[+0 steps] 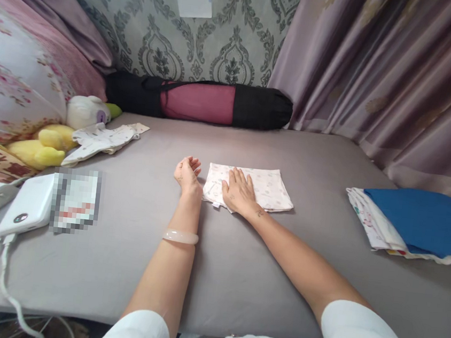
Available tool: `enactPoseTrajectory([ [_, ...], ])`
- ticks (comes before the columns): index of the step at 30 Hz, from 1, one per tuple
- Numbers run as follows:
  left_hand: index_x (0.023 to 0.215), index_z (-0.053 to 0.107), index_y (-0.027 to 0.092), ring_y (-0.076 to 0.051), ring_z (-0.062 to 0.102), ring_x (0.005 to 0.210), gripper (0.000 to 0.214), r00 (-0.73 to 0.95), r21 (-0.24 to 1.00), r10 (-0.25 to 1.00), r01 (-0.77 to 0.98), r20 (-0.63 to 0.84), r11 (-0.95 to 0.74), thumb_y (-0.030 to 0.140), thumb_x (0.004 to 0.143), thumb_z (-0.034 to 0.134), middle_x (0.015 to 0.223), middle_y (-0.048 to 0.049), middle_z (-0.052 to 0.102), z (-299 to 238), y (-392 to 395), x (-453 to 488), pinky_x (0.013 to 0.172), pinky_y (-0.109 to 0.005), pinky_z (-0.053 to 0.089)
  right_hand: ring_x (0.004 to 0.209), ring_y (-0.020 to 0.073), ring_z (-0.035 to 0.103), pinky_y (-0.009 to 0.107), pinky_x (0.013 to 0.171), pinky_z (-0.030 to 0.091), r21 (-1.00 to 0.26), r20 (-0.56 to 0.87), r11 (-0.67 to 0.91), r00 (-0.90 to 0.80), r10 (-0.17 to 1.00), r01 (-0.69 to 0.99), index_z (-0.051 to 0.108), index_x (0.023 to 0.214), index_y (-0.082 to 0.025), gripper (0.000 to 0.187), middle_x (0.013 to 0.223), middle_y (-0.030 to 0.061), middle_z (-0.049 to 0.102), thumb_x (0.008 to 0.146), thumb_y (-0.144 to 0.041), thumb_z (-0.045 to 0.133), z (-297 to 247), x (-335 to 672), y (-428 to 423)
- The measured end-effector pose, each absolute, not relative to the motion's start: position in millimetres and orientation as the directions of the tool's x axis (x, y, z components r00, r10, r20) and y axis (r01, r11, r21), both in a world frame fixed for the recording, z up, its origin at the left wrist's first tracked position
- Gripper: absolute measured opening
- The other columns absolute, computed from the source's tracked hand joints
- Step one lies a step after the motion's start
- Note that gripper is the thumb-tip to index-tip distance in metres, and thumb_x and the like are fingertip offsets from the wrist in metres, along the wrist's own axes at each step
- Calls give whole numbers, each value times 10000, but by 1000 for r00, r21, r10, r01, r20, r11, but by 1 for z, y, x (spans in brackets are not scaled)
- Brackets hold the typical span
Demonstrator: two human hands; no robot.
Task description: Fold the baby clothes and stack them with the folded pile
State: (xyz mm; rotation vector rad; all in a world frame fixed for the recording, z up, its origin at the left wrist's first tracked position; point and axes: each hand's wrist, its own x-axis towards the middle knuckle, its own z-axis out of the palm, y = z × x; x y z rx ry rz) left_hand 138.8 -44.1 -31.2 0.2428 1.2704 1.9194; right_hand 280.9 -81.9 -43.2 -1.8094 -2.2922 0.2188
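A folded white-pink cloth (274, 189) with a small faint print lies flat in the middle of the bed, a little white tag showing at its near edge. My right hand (241, 192) rests palm down on its left half, fingers stretched out. Just beyond the cloth's left edge, my left hand (188, 175) is turned on its side. Its fingers are loosely bent, and nothing shows in them. A pale bangle (180, 237) circles my left forearm.
On the right is a stack of folded clothes with a blue piece (425, 219) on top. A small printed garment (105, 137) lies at the left near plush toys (84, 111). A white power bank (28, 205) with cables sits front left. A black-and-pink roll bag (198, 101) lines the wall.
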Motion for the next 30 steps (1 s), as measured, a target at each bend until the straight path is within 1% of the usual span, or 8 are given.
enactPoseTrajectory([
  [6,851,557,189,-119,656,733,179,-667,860,702,-485,-248,-157,324,734,537,827,-25,650,-30,-45,139,651,-231,438,1462,264,196,459,1187,97,-242,58,231,-224,973,942,316,1493,-12,619,1574,164,263,994,-370,242,-37,279,-83],
  [11,840,567,181,-104,644,690,147,-674,841,691,-510,-261,-180,277,738,524,804,-18,649,-29,-46,139,634,-221,431,1465,262,188,456,1190,74,-252,85,264,-251,964,931,315,1494,-18,613,1574,163,267,994,-366,245,-31,267,-81],
  [15,834,572,181,-101,636,675,136,-683,843,680,-508,-266,-180,264,736,528,789,-17,648,-30,-46,138,621,-214,434,1462,257,195,446,1190,84,-274,61,270,-264,963,923,314,1494,-19,618,1573,157,273,994,-376,243,-34,260,-78],
  [25,842,562,190,-119,648,713,160,-692,860,676,-481,-252,-172,304,735,525,809,-15,644,-30,-45,137,656,-241,438,1461,252,199,444,1187,81,-272,48,257,-254,966,927,320,1496,-49,609,1572,148,281,998,-387,234,-35,258,-77],
  [30,829,573,179,-102,630,673,138,-697,837,662,-513,-277,-190,272,740,523,797,-20,642,-28,-46,137,621,-221,429,1467,258,184,448,1189,75,-284,52,282,-279,959,916,310,1496,-22,614,1575,164,263,1000,-377,238,-31,248,-76],
])
